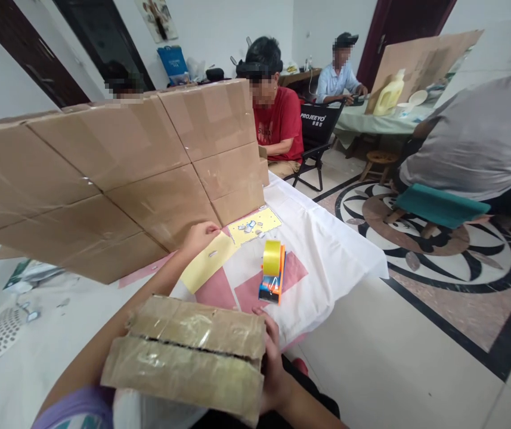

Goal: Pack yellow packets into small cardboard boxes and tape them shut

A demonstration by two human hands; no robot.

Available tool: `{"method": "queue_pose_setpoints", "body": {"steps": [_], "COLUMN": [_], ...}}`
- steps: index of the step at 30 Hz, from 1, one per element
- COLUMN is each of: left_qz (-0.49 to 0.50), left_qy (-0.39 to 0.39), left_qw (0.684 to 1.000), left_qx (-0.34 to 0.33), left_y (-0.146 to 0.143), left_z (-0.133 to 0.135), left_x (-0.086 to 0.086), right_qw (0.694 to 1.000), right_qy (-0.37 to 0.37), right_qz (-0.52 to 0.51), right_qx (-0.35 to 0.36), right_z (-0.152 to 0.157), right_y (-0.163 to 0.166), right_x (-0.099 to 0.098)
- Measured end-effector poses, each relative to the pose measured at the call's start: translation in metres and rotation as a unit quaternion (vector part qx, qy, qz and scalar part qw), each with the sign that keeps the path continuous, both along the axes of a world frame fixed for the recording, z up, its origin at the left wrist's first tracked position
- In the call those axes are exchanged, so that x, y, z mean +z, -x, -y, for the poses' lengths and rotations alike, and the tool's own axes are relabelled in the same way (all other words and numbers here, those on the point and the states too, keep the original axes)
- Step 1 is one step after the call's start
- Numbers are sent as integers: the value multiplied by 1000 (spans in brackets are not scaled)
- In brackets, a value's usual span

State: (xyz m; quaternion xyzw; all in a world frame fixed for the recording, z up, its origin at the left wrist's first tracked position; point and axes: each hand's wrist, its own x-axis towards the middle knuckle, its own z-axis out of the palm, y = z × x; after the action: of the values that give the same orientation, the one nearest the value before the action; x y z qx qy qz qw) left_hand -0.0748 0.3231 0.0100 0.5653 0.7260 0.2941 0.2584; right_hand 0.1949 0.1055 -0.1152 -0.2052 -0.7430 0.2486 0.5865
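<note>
My left hand reaches to the foot of the cardboard partition, at the upper edge of a plain yellow sheet. Its fingers are bent together; what they hold, if anything, is too small to make out. With my right hand I grip the right end of a brown, taped cardboard box close to my body. A dark slit runs between the two flaps on its top. On the table between the hands and the far edge stands a tape dispenser, orange and blue, with a yellow roll of tape.
The tall cardboard partition stands across the table, which has a white cover. Beside it lies a printed yellow sheet with small scraps. People sit beyond and to the right, one on a teal stool. A black chair stands behind.
</note>
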Motion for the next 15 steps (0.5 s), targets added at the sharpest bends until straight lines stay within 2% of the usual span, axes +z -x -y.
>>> {"method": "queue_pose_setpoints", "body": {"steps": [3,6,7,9,10,13,15], "left_qz": [44,105,199,251,313,386,367], "left_qy": [-30,-53,-66,-79,-103,-164,-190], "left_qw": [998,990,970,950,922,883,882], "left_qx": [17,74,122,170,204,211,228], "left_y": [29,49,51,48,44,30,27], "left_z": [74,163,191,243,264,310,328], "left_x": [17,11,3,-19,-32,-64,-76], "right_qw": [1000,999,998,998,997,992,987], "right_qy": [-4,27,35,49,58,89,109], "right_qz": [-9,-8,-6,9,22,84,114], "right_qx": [-9,-37,-45,-44,-36,13,40], "right_z": [-1,1,1,1,1,0,-1], "right_y": [6,16,20,25,27,32,36], "right_x": [7,13,15,19,22,30,36]}}
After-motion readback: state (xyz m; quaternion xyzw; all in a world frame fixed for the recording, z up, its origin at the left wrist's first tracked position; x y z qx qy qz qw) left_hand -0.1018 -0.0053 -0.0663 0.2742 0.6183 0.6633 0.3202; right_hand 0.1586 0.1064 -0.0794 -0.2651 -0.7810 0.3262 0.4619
